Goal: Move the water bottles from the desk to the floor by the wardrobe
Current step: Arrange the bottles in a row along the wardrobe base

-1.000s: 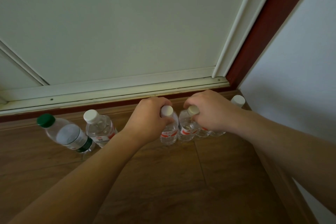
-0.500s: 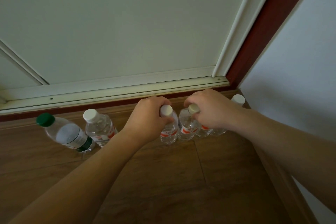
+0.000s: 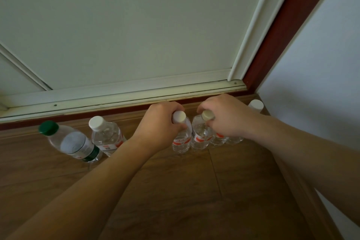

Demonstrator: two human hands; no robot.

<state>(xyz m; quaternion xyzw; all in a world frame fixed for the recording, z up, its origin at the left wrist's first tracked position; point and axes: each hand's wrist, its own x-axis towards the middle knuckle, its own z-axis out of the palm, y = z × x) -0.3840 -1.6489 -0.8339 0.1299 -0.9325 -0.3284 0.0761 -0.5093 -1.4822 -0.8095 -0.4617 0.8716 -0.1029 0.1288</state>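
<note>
Several clear water bottles stand in a row on the wooden floor (image 3: 175, 191) against the pale wardrobe door (image 3: 136, 25). My left hand (image 3: 159, 126) grips the neck of a white-capped, red-labelled bottle (image 3: 181, 140). My right hand (image 3: 226, 117) holds the neck of the bottle beside it (image 3: 200, 136), which touches the first. Two more bottle bases show under my right hand, partly hidden. Another white cap (image 3: 256, 105) sits in the corner behind my right wrist. To the left stand a green-capped bottle (image 3: 72, 142) and a white-capped bottle (image 3: 107, 136).
The wardrobe's white sliding track (image 3: 116, 95) and dark red base strip run along the back. A dark red frame (image 3: 282, 31) and white wall (image 3: 321, 84) close off the right side, with a wooden skirting (image 3: 311, 200) along it.
Both hands have stayed on the same two bottle necks; the view has shifted only slightly.
</note>
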